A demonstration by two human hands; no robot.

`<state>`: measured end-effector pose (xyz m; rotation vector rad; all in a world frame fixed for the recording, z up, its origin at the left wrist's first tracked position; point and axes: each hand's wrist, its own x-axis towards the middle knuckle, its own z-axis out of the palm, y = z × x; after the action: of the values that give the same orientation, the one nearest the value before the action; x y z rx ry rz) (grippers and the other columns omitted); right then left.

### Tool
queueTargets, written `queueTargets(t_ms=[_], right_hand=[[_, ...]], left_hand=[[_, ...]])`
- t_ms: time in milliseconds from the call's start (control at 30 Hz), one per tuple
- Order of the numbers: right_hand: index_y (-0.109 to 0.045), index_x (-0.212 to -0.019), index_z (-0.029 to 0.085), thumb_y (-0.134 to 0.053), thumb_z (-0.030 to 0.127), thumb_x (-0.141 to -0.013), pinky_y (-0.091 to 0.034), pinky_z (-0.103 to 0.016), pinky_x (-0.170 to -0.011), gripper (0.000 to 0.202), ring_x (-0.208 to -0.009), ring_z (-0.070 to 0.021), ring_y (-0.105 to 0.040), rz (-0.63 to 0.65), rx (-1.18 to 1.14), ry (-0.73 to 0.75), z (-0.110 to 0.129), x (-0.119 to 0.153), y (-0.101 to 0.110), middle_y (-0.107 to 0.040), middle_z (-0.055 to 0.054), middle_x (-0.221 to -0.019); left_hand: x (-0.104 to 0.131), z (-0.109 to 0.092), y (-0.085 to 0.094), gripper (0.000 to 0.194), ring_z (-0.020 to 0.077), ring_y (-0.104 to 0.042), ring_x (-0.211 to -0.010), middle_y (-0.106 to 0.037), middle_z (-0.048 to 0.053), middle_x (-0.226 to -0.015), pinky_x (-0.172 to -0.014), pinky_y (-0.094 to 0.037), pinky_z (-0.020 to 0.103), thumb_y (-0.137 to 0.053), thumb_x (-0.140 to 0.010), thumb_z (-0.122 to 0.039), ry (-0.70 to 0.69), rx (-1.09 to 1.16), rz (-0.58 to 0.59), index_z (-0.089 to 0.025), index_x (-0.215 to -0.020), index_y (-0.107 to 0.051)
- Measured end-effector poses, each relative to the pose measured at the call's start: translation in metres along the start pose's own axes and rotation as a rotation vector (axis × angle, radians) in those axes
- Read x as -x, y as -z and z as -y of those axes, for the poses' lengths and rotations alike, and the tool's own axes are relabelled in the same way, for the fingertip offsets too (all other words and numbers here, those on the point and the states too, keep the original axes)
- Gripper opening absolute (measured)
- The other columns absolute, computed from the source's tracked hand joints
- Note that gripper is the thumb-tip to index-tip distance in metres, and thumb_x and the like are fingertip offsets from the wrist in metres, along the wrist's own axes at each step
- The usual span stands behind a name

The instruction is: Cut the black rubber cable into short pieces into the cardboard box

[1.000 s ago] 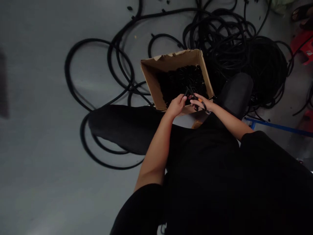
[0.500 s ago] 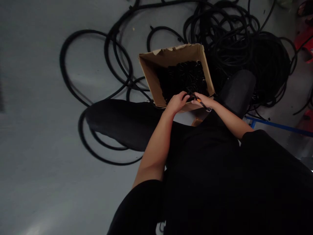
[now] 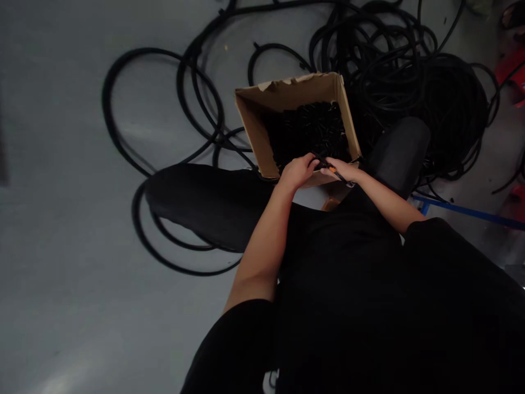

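An open cardboard box (image 3: pixel 255 137) stands between my legs, partly filled with small black pieces (image 3: pixel 311 123). Over its near edge my left hand (image 3: pixel 296 171) has its fingers closed on a thin black piece, whose exact shape is too dark to tell. Just to the right, my right hand (image 3: pixel 342 168) is wrapped round a black tool with an orange part (image 3: pixel 332 169), its handle end pointing back toward my wrist. The two hands nearly touch, and the tool's tip lies between them.
Black hose (image 3: pixel 105 104) lies in wide loops on the grey floor (image 3: pixel 61 230) at the left. A tangled heap of black hose (image 3: pixel 451 115) is behind and right of the box. At the right are a blue bar (image 3: pixel 471 211) and red objects (image 3: pixel 508 71).
Both hands stay at the box's near edge, with the fingers and the tool shifted only slightly. The whole view has moved a few pixels.
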<state>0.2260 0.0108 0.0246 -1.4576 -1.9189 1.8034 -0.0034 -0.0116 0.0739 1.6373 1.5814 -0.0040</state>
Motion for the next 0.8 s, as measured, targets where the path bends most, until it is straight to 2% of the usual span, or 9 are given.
queueTargets(t_ms=[133,267,367,500,633,800], right_hand=[[-0.063,-0.107,0.024,-0.088,0.037,-0.115,-0.053,-0.023,-0.064,0.029,-0.067,-0.0135,-0.066,-0.016,-0.086,-0.070,0.013,0.011,-0.006,-0.068,0.006,-0.080],[-0.062,-0.102,0.024,-0.089,0.035,-0.116,-0.047,-0.019,-0.053,0.032,-0.055,-0.0113,-0.060,-0.062,-0.108,-0.115,0.024,0.017,-0.005,-0.063,0.009,-0.068],[-0.064,-0.104,0.023,-0.088,0.030,-0.116,-0.050,-0.019,-0.055,0.027,-0.055,-0.0116,-0.060,-0.014,-0.183,-0.158,0.028,0.017,-0.003,-0.062,0.009,-0.068],[-0.063,-0.104,0.023,-0.088,0.025,-0.113,-0.055,-0.018,-0.064,0.027,-0.066,-0.0118,-0.066,0.019,-0.250,-0.177,0.026,0.013,-0.005,-0.064,0.008,-0.075],[-0.061,-0.103,0.024,-0.089,0.036,-0.115,-0.047,-0.019,-0.059,0.033,-0.062,-0.0107,-0.058,-0.032,-0.157,-0.145,0.023,0.012,-0.006,-0.059,0.009,-0.074],[-0.055,-0.096,0.026,-0.090,0.053,-0.117,-0.037,-0.021,-0.052,0.049,-0.055,-0.0107,-0.051,-0.054,-0.085,-0.112,0.025,0.016,-0.003,-0.054,0.009,-0.066]], left_hand=[[0.006,-0.008,0.011,0.041,0.0447,-0.083,-0.143,-0.090,0.020,-0.145,-0.113,-0.063,0.049,-0.050,-0.129,-0.045,0.069,-0.054,0.005,-0.027,-0.149,-0.082],[0.010,-0.006,0.018,0.046,0.0430,-0.082,-0.142,-0.089,0.020,-0.146,-0.115,-0.063,0.049,-0.063,-0.124,-0.047,0.088,-0.011,-0.050,-0.026,-0.163,-0.074],[0.011,-0.001,0.018,0.044,0.0410,-0.081,-0.142,-0.088,0.018,-0.147,-0.116,-0.063,0.048,-0.066,-0.122,-0.043,0.050,0.005,-0.073,-0.026,-0.161,-0.076],[0.007,0.004,0.011,0.032,0.0382,-0.083,-0.133,-0.090,0.017,-0.141,-0.112,-0.061,0.044,-0.066,-0.121,-0.037,-0.028,0.066,-0.042,-0.025,-0.146,-0.082],[0.004,0.006,0.007,0.023,0.0386,-0.082,-0.130,-0.090,0.015,-0.129,-0.107,-0.060,0.042,-0.068,-0.120,-0.038,-0.034,0.139,-0.059,-0.027,-0.135,-0.083],[0.004,0.009,0.011,0.030,0.0410,-0.080,-0.134,-0.089,0.016,-0.134,-0.111,-0.061,0.047,-0.059,-0.123,-0.038,0.021,0.107,-0.133,-0.029,-0.139,-0.083]])
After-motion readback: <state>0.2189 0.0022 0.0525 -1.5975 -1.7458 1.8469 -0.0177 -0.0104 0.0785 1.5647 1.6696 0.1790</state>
